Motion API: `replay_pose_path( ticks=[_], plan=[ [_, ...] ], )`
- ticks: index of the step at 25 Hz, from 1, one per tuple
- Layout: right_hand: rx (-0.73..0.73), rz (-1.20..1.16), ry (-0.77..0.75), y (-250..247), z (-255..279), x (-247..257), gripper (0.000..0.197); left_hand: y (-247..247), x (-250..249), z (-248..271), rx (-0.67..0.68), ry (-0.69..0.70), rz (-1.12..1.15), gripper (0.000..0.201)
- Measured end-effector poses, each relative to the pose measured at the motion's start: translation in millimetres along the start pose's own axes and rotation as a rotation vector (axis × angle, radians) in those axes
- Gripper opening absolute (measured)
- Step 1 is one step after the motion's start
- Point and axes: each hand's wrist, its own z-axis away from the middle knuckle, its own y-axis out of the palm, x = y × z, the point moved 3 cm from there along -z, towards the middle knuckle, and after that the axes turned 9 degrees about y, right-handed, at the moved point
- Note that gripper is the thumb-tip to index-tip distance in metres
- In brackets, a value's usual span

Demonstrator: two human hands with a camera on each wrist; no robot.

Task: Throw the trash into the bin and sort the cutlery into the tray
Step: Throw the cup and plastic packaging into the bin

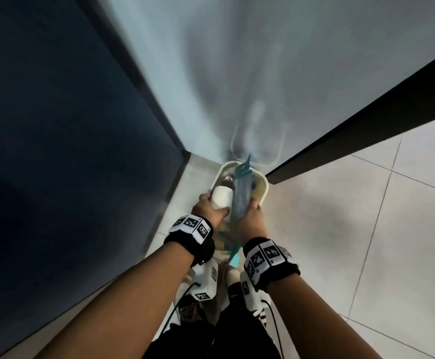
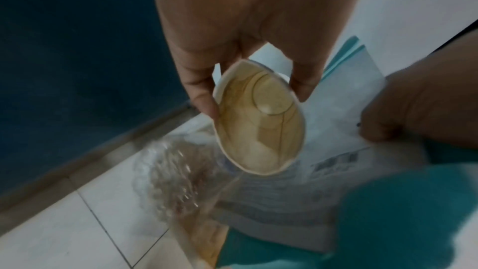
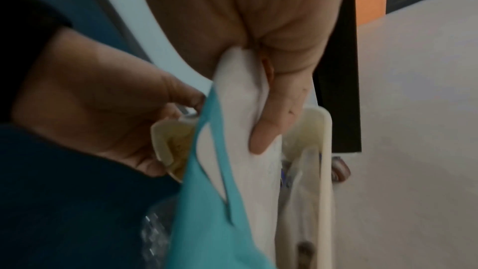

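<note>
The bin (image 1: 262, 189) sits on the floor just past and below both hands. The left hand (image 1: 207, 206) pinches a squashed cup (image 1: 221, 197) by its sides, over the bin's near edge. The right hand (image 1: 250, 213) grips a long blue packet (image 1: 242, 190), pointing away into the bin. Both arms reach down, side by side. No cutlery or tray shows.

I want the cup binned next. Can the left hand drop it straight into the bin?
Probably yes: the left hand holds the paper cup right at the bin rim, though the teal package crowds the opening.
</note>
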Motion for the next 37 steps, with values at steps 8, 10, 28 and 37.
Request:
replay_pose_path(
  ticks=[8, 10, 28, 37],
  plan=[
    [0.026, 0.134, 0.064, 19, -61, -48, 0.092, 31, -14, -59, 0.014, 0.131, -0.108, 0.058],
    [-0.027, 0.130, 0.082, 1, -58, -45, 0.075, 21, -13, -59, 0.010, 0.110, -0.107, 0.053],
    [0.115, 0.692, -0.735, -194, 284, 288, 0.035, -324, -236, 298, -0.191, 0.164, 0.487, 0.023],
    [0.382, 0.699, -1.231, -148, 467, 437, 0.028, -512, -214, 511, -0.643, 0.257, 0.541, 0.025]
  ],
)
